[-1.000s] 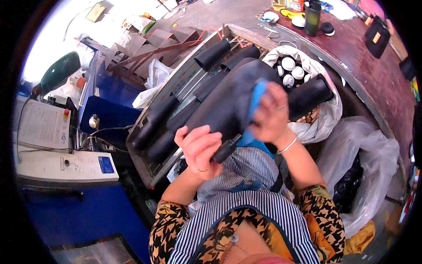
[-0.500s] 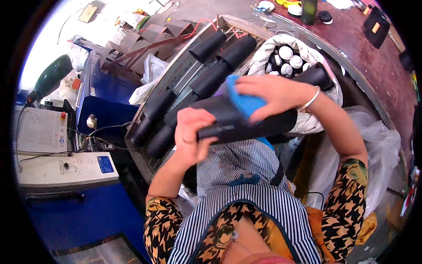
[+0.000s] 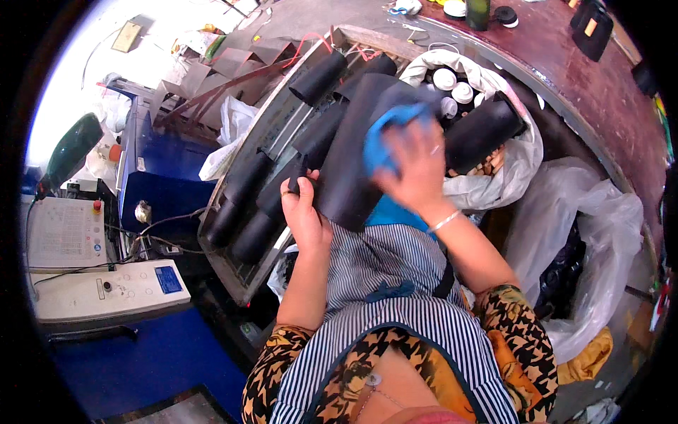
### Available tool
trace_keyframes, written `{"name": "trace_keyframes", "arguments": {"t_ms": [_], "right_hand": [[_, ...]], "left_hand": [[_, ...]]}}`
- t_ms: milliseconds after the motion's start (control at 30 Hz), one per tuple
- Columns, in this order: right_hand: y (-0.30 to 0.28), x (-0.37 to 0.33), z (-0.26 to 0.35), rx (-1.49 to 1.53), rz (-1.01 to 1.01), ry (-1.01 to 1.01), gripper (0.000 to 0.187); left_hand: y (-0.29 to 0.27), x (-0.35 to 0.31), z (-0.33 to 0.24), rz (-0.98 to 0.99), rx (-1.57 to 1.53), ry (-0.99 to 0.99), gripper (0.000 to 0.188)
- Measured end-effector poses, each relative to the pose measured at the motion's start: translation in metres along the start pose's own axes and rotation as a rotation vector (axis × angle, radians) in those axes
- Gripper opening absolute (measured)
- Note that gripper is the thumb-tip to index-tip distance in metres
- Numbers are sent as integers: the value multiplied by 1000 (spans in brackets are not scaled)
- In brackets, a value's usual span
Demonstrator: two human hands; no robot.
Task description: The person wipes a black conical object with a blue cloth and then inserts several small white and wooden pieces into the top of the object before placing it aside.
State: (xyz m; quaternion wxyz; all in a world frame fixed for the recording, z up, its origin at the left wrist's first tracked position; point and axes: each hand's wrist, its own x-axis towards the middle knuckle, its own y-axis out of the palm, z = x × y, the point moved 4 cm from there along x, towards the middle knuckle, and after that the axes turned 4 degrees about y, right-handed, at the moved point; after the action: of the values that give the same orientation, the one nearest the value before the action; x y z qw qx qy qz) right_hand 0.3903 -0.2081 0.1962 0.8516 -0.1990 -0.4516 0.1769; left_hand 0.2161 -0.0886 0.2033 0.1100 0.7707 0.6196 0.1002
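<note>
In front of my chest, a large black cylindrical shell [image 3: 349, 152] is tilted, its upper end leaning away to the right. My left hand [image 3: 305, 212] is closed round a narrow black handle-like piece [image 3: 299, 173] on the shell's left side. Against the shell's right side, my right hand [image 3: 413, 162] presses a blue cloth [image 3: 378, 138]. That hand's fingers are blurred by motion. Behind the shell, several similar black cylinders [image 3: 254, 177] lie in rows in a wooden-edged tray [image 3: 247, 286].
Right of my hands stands a white sack [image 3: 530, 152] containing white-capped pieces, with a black cylinder [image 3: 484, 134] across it. A clear plastic bag [image 3: 600, 212] with dark pieces sits farther right. A control panel [image 3: 113, 290] is at left, a dark red table [image 3: 544, 49] at far right.
The black shell has swung from nearly level to a steep tilt. My right hand and the blue cloth have shifted along it, and my left hand has moved slightly, keeping its grip.
</note>
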Motion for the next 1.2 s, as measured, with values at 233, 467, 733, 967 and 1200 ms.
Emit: {"name": "trace_keyframes", "arguments": {"t_ms": [233, 467, 733, 967, 1200], "right_hand": [[80, -47, -63, 1949, -42, 1166, 51], [36, -86, -65, 2290, -108, 1266, 46], [-49, -119, -244, -159, 532, 528, 43], [1, -85, -173, -531, 615, 261, 11], [131, -128, -176, -536, 709, 486, 17]], "left_hand": [[0, -6, 40, 47, -260, -468, 36], [-35, -8, 61, 218, -110, -866, 31], [-30, -11, 17, 677, 458, -80, 17], [-43, -8, -5, 947, 534, 184, 25], [-42, -18, 9, 986, 488, 129, 34]]}}
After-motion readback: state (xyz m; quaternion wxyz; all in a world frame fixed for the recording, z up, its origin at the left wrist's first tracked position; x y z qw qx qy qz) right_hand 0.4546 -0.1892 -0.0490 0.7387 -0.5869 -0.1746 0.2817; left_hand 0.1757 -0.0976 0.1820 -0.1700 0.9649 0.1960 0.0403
